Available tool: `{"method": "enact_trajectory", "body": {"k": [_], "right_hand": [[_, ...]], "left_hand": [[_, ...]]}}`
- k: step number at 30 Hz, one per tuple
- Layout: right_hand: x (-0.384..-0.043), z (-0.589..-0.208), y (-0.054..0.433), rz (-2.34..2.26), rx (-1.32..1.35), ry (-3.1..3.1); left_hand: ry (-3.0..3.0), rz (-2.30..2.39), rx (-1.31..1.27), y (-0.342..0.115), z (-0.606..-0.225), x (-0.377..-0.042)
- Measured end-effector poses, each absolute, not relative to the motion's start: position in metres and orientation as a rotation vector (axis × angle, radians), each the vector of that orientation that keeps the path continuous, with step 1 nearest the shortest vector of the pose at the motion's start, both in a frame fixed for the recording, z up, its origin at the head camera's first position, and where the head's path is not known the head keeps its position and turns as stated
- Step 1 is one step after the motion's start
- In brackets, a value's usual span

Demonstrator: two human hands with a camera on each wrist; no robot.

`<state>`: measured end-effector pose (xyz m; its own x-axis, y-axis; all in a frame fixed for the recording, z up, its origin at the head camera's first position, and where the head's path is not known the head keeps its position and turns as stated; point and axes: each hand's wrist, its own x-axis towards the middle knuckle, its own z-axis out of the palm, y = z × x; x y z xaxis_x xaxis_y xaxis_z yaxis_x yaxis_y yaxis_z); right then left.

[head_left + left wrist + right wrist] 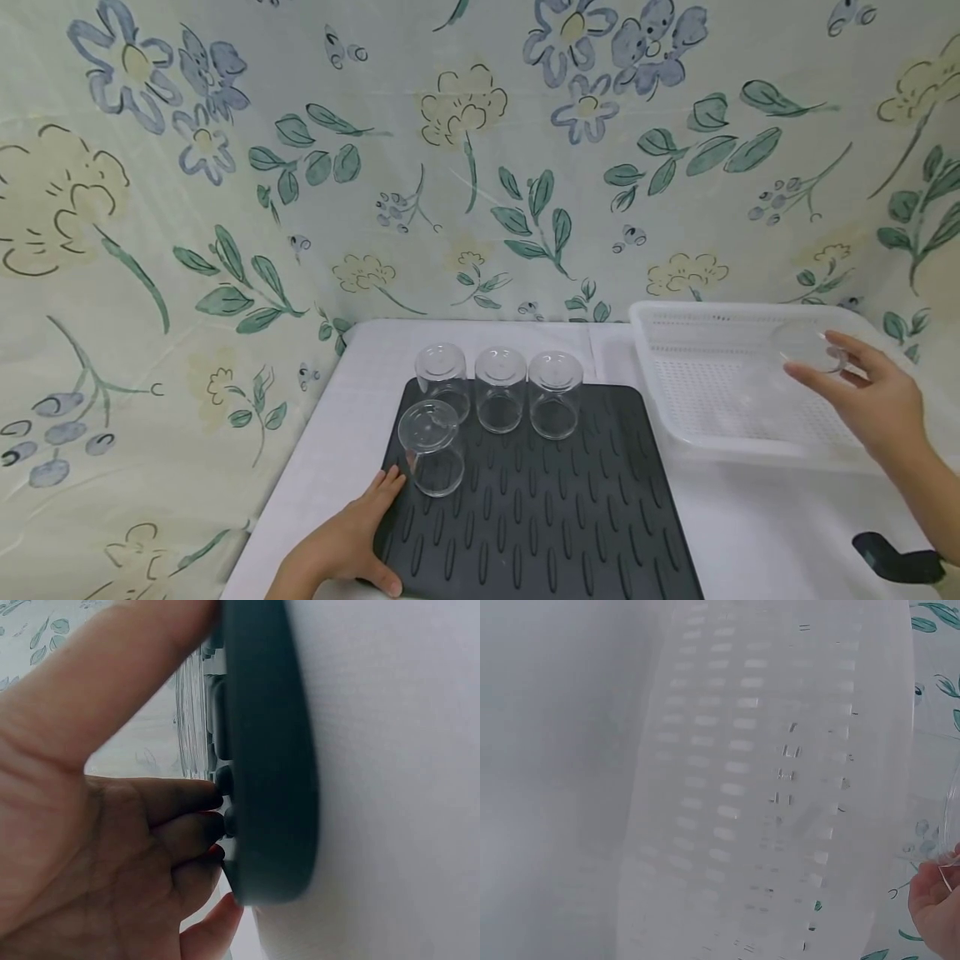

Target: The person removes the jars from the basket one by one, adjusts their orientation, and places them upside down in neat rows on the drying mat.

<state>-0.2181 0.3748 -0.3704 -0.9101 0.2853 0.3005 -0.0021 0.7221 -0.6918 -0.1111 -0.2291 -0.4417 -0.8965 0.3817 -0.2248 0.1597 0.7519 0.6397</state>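
Note:
My right hand (877, 396) pinches a clear glass (801, 346) between thumb and fingers, over the white basket at the right. In the right wrist view only the edge of that glass (952, 817) shows. My left hand (348, 533) rests on the left edge of a black ridged drying mat (555, 517), fingers stretched out and thumb near the front corner. Three clear glasses (500, 392) stand upside down in a row along the mat's far side. Another inverted glass (432, 450) stands before the leftmost one, close to my left fingertips.
The white perforated plastic basket (750, 310) sits on the white-covered table (322, 417), to the right of the mat. A floral cloth (450, 192) hangs behind the table and on its left. A black strap (896, 560) shows at my right wrist.

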Motion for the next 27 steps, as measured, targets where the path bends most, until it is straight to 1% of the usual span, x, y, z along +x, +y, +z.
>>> {"method": "enact_trajectory", "body": {"k": [27], "right_hand": [[-0.181,-0.347,0.331,1.087,-0.057,-2.502]], "left_hand": [[2.607,0.915,0.423,-0.229,-0.442,-0.112]]}}
